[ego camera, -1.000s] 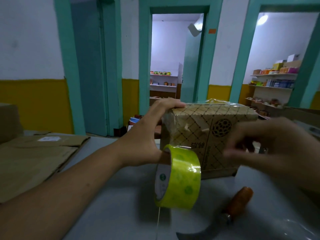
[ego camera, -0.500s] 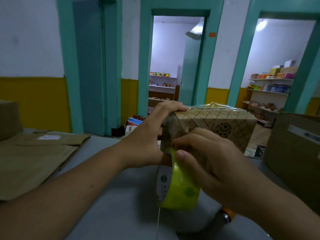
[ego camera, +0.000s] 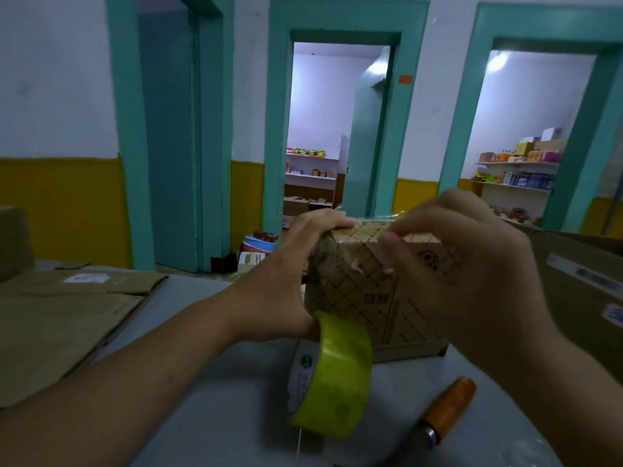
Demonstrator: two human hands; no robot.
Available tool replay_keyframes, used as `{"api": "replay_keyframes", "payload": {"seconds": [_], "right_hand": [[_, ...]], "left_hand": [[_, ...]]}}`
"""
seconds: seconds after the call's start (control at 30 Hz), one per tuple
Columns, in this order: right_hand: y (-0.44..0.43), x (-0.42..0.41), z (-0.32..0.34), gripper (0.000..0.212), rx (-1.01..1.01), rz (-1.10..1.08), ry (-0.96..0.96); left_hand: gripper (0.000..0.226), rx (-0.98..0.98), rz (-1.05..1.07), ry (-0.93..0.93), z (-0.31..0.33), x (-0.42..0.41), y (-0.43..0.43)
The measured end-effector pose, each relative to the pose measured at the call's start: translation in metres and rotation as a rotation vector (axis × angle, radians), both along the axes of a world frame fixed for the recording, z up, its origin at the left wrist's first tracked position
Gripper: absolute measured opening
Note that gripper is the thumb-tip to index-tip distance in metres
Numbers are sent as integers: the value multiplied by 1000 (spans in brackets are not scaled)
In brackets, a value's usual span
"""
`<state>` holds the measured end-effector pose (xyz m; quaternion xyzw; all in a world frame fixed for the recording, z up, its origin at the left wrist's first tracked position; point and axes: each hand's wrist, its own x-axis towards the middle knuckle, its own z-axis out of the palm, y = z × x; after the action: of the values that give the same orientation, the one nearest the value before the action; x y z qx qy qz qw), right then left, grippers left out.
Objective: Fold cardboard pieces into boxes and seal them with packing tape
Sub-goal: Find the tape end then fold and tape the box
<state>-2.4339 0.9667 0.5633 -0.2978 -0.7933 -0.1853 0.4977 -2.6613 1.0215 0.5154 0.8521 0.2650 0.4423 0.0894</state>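
A small patterned cardboard box (ego camera: 374,298) stands on the grey table (ego camera: 215,416). My left hand (ego camera: 286,281) grips its upper left corner, fingers over the top edge. A yellow-green roll of packing tape (ego camera: 333,375) hangs below that hand, seemingly on its thumb, with clear tape running up over the box's left side. My right hand (ego camera: 472,274) presses on the box's upper front and top edge, fingers bent, covering much of the front.
Flattened cardboard sheets (ego camera: 67,321) lie on the table's left. A knife with an orange handle (ego camera: 448,406) lies at the near right. A large brown carton (ego camera: 586,291) stands on the right. Doorways and stocked shelves are behind.
My right hand has risen from the tape roll and the lower front of the box to its top edge. The left hand and roll have stayed in place.
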Motion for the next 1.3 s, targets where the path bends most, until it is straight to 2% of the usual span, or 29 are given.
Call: {"api": "replay_keyframes", "payload": {"seconds": [0.17,0.3,0.4,0.53,0.73,0.83,0.9,1.03,1.1,1.17,1.3], "right_hand": [[27,-13,25,40,-331,-23,-208],[40,-11,10,37,-261,18,-135],[46,-9,-4,41,-186,42,-97],[43,-12,-10,47,-142,-20,-150],[34,-7,-10,44,-216,-37,-154],[36,8,-10,43,-227,-5,-154],[38,15,-12,41,-223,29,-140],[44,25,-16,41,-227,53,-113],[45,27,-17,40,-222,61,-108],[46,28,-17,39,-209,69,-102],[43,31,-16,37,-244,90,-75]], "left_hand": [[121,-37,-6,-18,-1,-1,1],[132,-134,3,-48,-5,-3,2],[133,-83,44,-44,-8,-2,4],[135,-81,40,-88,-12,-2,7],[150,-251,15,-187,-20,11,3],[152,-234,-32,-162,-20,22,-6],[148,-157,-28,-162,-20,26,-10],[131,182,76,-141,-11,19,-16],[120,257,68,-162,1,10,-18],[106,176,38,-225,13,1,-20],[78,-135,33,-361,35,-19,-24]]}}
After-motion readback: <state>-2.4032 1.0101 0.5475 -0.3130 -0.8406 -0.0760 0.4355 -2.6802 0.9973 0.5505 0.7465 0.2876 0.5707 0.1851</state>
